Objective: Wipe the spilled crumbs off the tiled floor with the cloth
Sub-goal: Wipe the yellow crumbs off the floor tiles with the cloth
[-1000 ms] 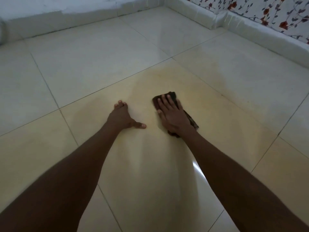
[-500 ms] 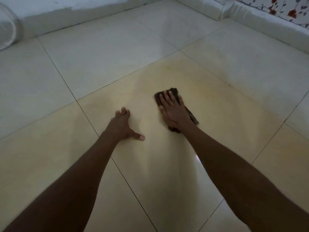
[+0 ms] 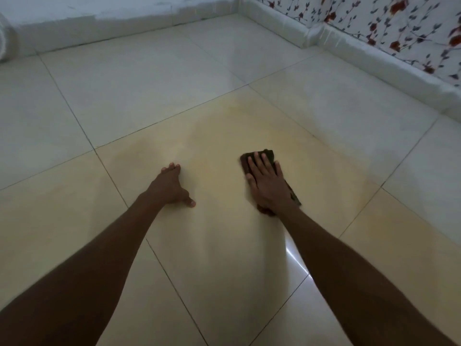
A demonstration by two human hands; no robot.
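The right hand (image 3: 268, 182) lies flat, fingers straight, pressing the dark cloth (image 3: 270, 156) onto a cream tile of the tiled floor (image 3: 149, 78); the cloth shows beyond the fingertips and beside the wrist. The left hand (image 3: 169, 187) rests on the same tile, well apart from the cloth, with its fingers extended, thumb spread, holding nothing. In this dim, soft view, no crumbs can be made out, though 1 bright glint sits beside the right forearm.
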